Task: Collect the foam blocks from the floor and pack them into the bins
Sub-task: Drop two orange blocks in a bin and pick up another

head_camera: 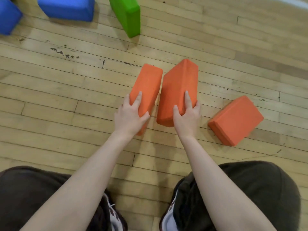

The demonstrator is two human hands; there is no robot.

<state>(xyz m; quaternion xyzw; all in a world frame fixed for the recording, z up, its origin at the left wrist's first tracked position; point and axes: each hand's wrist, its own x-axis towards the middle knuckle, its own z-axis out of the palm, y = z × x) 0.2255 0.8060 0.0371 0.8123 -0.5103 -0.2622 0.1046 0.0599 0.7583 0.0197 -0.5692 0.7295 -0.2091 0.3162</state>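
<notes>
Six foam blocks show on the wooden floor [66, 90]: three orange, two blue, one green. All are matte, fine-grained rectangular slabs with softened edges; no label or writing can be read on any of them.

The left hand [131, 114] grips the left orange block [147, 84], thumb curled round its near right edge and fingers wrapped over its top and left side. The right hand [187, 117] grips the middle orange block [179, 90], thumb on its upper face and fingers curled round its right edge. The two blocks stand on edge just beside each other near the centre, a thin gap between them, both leaning toward 1 o'clock.

The third orange block [236, 120] lies flat at 3 o'clock, apart from the hands. The green block [127, 15] stands at 12 o'clock; the near blue block [66, 8] and the far-left blue block [8, 19] sit at 11 and 10 o'clock.

The floor is pale narrow planks with dark scuffs. Dark trousers [253, 189] and white shoes [110, 212] fill 6 o'clock.
</notes>
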